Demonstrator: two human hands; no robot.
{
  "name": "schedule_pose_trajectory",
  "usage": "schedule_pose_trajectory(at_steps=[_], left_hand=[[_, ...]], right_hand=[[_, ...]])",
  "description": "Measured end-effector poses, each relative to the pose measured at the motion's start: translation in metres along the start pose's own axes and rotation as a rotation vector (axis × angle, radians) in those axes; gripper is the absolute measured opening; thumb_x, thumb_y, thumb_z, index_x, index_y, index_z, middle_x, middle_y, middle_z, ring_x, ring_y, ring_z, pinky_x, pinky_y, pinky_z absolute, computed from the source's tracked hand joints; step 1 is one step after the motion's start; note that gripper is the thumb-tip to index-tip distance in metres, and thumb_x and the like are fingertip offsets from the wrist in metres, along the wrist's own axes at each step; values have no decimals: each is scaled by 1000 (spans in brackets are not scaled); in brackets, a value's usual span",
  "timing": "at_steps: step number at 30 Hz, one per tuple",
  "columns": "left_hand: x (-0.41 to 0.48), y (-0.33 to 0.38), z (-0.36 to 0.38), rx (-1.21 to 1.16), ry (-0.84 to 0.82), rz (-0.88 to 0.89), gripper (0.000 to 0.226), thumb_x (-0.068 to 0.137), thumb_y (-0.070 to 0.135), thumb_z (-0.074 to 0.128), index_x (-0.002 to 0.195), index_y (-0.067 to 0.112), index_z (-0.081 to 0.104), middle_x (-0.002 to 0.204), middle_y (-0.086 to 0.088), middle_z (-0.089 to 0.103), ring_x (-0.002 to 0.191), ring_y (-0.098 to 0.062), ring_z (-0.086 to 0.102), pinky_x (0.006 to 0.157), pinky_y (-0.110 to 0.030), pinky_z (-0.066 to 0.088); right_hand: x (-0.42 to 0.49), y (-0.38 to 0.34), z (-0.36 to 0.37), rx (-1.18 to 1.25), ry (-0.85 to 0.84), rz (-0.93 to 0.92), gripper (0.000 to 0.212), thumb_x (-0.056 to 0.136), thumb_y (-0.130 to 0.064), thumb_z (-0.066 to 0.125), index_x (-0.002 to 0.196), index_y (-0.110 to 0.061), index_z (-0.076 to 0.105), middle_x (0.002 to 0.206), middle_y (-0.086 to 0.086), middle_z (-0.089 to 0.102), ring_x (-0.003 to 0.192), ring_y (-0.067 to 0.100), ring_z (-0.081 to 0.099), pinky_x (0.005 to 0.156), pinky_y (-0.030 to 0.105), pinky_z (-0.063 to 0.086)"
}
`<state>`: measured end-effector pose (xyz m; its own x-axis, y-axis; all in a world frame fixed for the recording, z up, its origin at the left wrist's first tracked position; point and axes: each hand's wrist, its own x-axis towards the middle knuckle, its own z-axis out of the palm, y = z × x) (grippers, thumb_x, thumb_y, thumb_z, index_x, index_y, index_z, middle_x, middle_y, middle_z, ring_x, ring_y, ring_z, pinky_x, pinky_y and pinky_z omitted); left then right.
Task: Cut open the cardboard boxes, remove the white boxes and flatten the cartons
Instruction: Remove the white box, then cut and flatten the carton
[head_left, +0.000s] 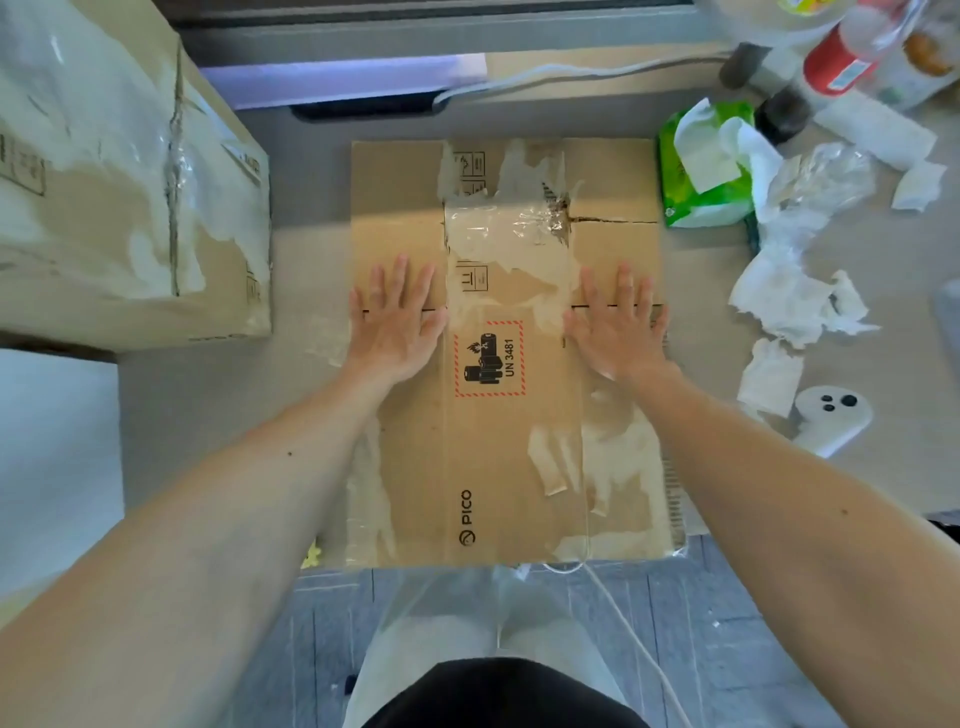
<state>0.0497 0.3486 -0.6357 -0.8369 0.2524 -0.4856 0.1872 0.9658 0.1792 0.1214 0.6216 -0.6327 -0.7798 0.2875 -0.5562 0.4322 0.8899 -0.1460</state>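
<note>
Tabletop bears flattened carton, seemingly pressed under both spread hands.

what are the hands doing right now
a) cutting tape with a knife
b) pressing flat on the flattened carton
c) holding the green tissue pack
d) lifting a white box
b: the left hand and right hand lie palm down, fingers spread, on the flattened carton, holding nothing.

Forearms bare to the frame's edge, no sleeves, watch or rings seen. Black top over pale grey trousers.
</note>
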Motion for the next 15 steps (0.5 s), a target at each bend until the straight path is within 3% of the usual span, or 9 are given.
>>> schedule_pose_trajectory(at_steps=[3,6,10,15], left_hand=[[-44,-3,6,-44,42,50,64,101,62,11,158,37,-4,166,3,-18,153,-27,-14,122,-54,-7],[-103,0,41,-114,23,70,65,102,61,14,155,39,-15,165,4,-21,151,-23,-20,122,-55,-5],[-148,4,76,-121,-13,25,67,100,64,14,152,41,-22,164,6,-25,148,-20,-28,121,-55,-11],[-169,7,94,-46,-19,-31,70,97,68,13,151,43,-25,163,7,-28,148,-22,-29,119,-53,-17]], right_hand=[[-48,14,21,56,94,-15,62,99,-58,29,153,-43,5,164,5,-5,150,35,-4,116,64,1],[-102,27,56,30,155,-37,60,101,-50,33,155,-39,10,164,7,3,150,34,6,117,63,5],[-150,42,86,14,176,-73,64,96,-56,14,155,-34,6,162,10,13,149,35,12,118,58,14],[-172,45,109,23,117,-73,64,97,-63,15,153,-40,-7,163,6,-9,150,32,-8,120,54,-1]])
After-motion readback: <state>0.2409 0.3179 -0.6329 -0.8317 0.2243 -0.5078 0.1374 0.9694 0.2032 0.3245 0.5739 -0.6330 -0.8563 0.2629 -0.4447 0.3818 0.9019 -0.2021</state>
